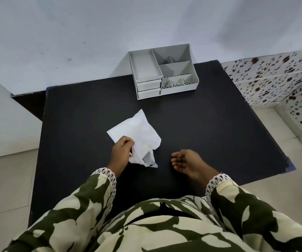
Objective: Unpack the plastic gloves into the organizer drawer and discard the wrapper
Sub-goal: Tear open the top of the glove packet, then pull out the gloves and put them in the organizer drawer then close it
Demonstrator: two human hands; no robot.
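A white, crinkled pack of plastic gloves (137, 131) lies in the middle of the black table (210, 133). My left hand (121, 151) pinches its near edge, and the loose end bunches up below the fingers. My right hand (185, 161) rests on the table to the right of the pack, palm up, fingers loosely curled, holding nothing. A grey organizer (162, 72) stands at the far edge against the wall. Its two small drawers (148, 89) at the front left are both closed. Its top compartments look empty.
A pale wall rises directly behind the table. A floral-patterned surface (281, 79) stands at the right, with light floor tiles (291, 142) beside the table's right edge. My green and cream patterned sleeves fill the near foreground.
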